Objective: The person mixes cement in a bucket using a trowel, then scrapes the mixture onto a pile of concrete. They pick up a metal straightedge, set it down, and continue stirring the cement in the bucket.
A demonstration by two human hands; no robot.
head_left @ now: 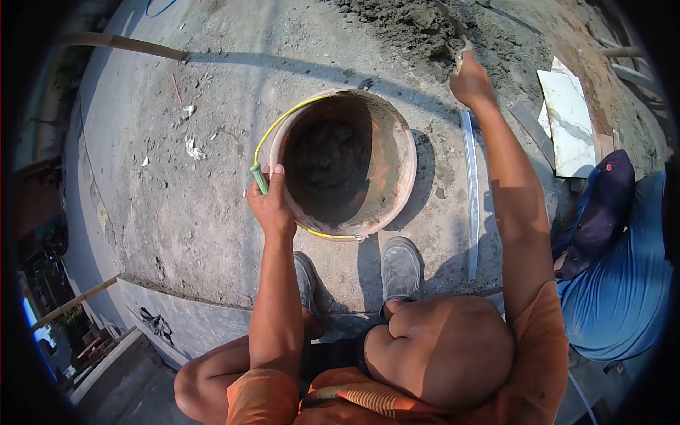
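Note:
A round bucket (405, 152) stands on the concrete between my shoes and the mortar heap, with dark wet mortar (327, 159) inside. My left hand (273, 207) grips its left rim, thumb over the edge, beside the green grip (259, 180) of the yellow wire handle (273, 127). Stretched far forward, my right hand (473, 83) is closed around what looks like a trowel (465, 51) at the edge of the grey mortar heap (418, 32). The trowel's blade is hard to make out against the mortar.
A metal straightedge (470, 198) lies right of the bucket. Marble-patterned tile pieces (569, 126) lie farther right, near a dark cloth bundle (602, 205) and blue fabric (616, 276). A wooden pole (120, 44) reaches in at upper left. White scraps (193, 147) litter the concrete.

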